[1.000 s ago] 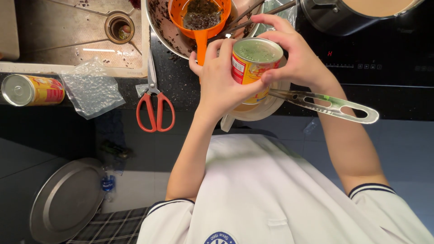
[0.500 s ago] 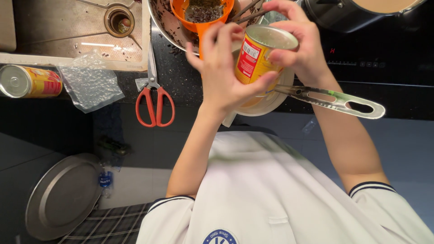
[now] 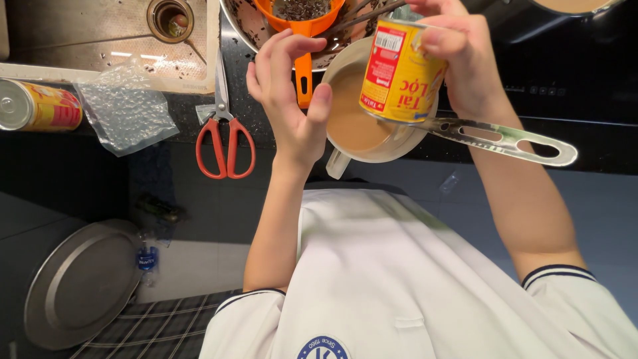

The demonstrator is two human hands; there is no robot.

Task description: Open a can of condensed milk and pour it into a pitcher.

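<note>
My right hand (image 3: 460, 61) grips a yellow and red tin can (image 3: 399, 74) and holds it tilted above a white cup (image 3: 351, 127) of milky brown liquid on the dark counter. My left hand (image 3: 290, 101) hovers just left of the cup with curled, spread fingers and holds nothing. An orange strainer (image 3: 302, 18) with dark grounds rests in a metal bowl (image 3: 244, 26) behind the cup. A flat metal utensil handle (image 3: 506, 139) sticks out to the right from under the cup.
Red-handled scissors (image 3: 224, 138) lie left of the cup. Further left are a clear plastic bag (image 3: 123, 113), a second can (image 3: 36, 105) on its side and the sink (image 3: 86, 36). A round metal lid (image 3: 83, 282) lies on the floor. A pot (image 3: 531, 16) stands top right.
Both hands were on the can. My left hand has let go and drawn left, while my right hand has carried the can right and tipped it over the cup.
</note>
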